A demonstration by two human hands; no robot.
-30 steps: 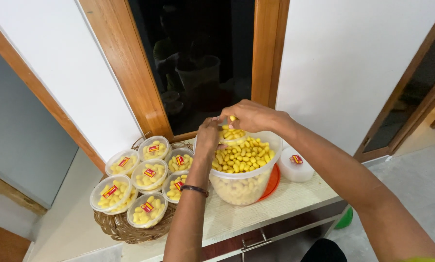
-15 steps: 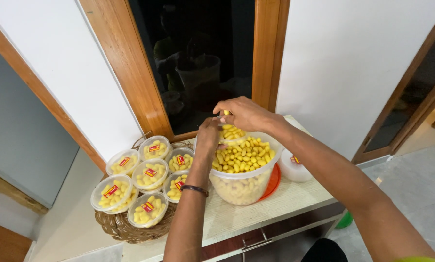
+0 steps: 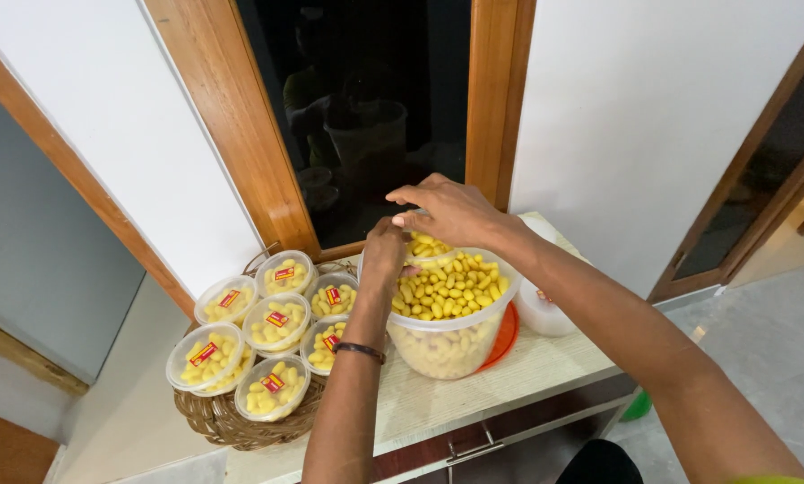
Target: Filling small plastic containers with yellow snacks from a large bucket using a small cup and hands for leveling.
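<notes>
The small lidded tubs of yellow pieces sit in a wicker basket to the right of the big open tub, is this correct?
Not quite. In the head view the wicker basket with the small lidded tubs is to the left of the big open tub, not the right.

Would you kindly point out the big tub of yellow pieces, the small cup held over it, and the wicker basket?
Big tub [image 3: 451,345]: head view, its clear front wall.
Small cup [image 3: 427,246]: head view, its filled top.
Wicker basket [image 3: 218,421]: head view, its woven front rim.
</notes>
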